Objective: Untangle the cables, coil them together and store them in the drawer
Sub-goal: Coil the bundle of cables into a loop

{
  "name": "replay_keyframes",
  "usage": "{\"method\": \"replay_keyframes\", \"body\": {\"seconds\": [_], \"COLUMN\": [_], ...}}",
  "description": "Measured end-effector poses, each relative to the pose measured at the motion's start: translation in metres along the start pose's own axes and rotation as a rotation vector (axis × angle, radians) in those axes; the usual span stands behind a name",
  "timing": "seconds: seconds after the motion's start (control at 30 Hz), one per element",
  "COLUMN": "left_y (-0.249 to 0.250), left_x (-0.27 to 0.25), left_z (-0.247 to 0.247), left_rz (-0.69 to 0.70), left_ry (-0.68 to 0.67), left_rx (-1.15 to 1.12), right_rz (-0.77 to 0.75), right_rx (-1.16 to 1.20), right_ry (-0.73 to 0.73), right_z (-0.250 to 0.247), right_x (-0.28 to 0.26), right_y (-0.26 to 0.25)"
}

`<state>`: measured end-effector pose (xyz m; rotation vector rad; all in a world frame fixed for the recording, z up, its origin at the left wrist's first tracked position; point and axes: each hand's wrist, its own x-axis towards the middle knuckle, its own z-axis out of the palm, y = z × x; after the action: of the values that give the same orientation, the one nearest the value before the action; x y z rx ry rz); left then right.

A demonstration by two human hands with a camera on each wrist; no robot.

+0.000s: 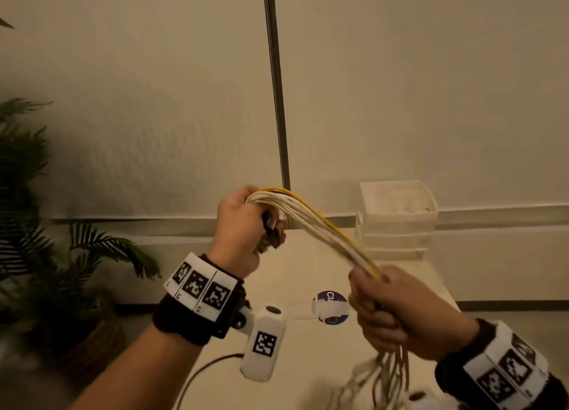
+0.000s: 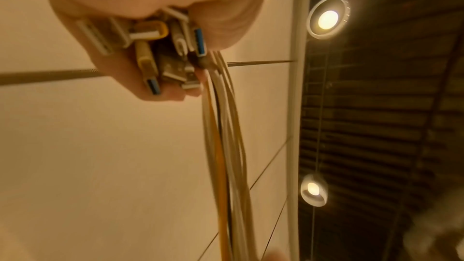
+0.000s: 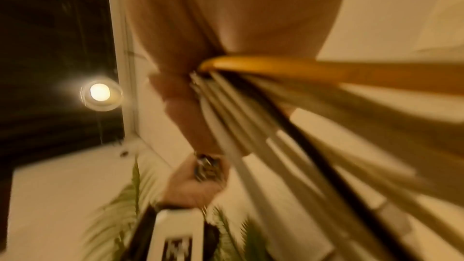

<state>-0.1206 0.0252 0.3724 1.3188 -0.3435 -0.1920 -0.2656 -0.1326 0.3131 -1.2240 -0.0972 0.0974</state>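
A bundle of cables (image 1: 314, 224), mostly white with one yellow and one dark strand, stretches between my two raised hands. My left hand (image 1: 243, 228) grips the plug end, where several USB connectors (image 2: 160, 51) stick out of the fist. My right hand (image 1: 385, 311) is clenched round the same bundle lower down. Below it the loose cable ends (image 1: 385, 382) hang blurred toward the table. The yellow cable (image 3: 288, 66) arcs out of the right fist in the right wrist view. A white drawer unit (image 1: 397, 215) stands at the table's far right, its top drawer pulled out.
A pale table (image 1: 292, 286) lies below my hands with a round purple sticker (image 1: 331, 306) on it. A leafy potted plant (image 1: 46, 240) stands at the left by the wall. A thin dark red cord (image 1: 209, 366) runs from my left wrist camera.
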Motion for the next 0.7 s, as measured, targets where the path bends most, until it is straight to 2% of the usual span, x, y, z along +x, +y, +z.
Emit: {"method": "replay_keyframes", "body": {"seconds": [0.1, 0.17, 0.23, 0.3, 0.4, 0.43, 0.5, 0.57, 0.63, 0.7], "left_y": [0.012, 0.012, 0.009, -0.001, -0.025, -0.031, -0.036, -0.035, -0.034, -0.035], "left_x": [-0.002, -0.005, -0.001, -0.001, -0.017, -0.024, -0.034, -0.035, -0.035, -0.042], "left_z": [0.002, 0.007, 0.009, 0.008, 0.013, 0.018, 0.031, 0.044, 0.056, 0.067], "left_rz": [0.06, 0.067, 0.063, 0.024, -0.124, -0.196, -0.34, -0.439, -0.515, -0.612], "left_ry": [-0.03, -0.026, 0.0, 0.034, 0.019, 0.007, 0.016, 0.071, 0.112, 0.095], "left_rx": [0.07, 0.033, 0.015, 0.035, 0.02, -0.014, -0.167, -0.394, -0.543, -0.588], "right_rz": [0.268, 0.341, 0.333, 0.205, -0.172, -0.286, -0.462, -0.55, -0.634, -0.702], "right_rx": [-0.101, -0.135, -0.102, 0.09, 0.443, 0.429, 0.232, 0.074, -0.011, -0.091], "right_ry": [-0.082, -0.18, -0.212, -0.237, -0.264, -0.194, 0.035, 0.199, 0.25, 0.326], "right_z": [-0.004, -0.005, -0.005, -0.009, -0.015, -0.015, -0.009, 0.0, 0.01, 0.019], "right_x": [-0.005, -0.006, -0.009, -0.014, -0.01, -0.005, 0.004, 0.009, 0.012, 0.013], "right_y": [0.015, 0.028, 0.039, 0.036, 0.009, 0.0, -0.009, 0.002, 0.018, 0.028]}}
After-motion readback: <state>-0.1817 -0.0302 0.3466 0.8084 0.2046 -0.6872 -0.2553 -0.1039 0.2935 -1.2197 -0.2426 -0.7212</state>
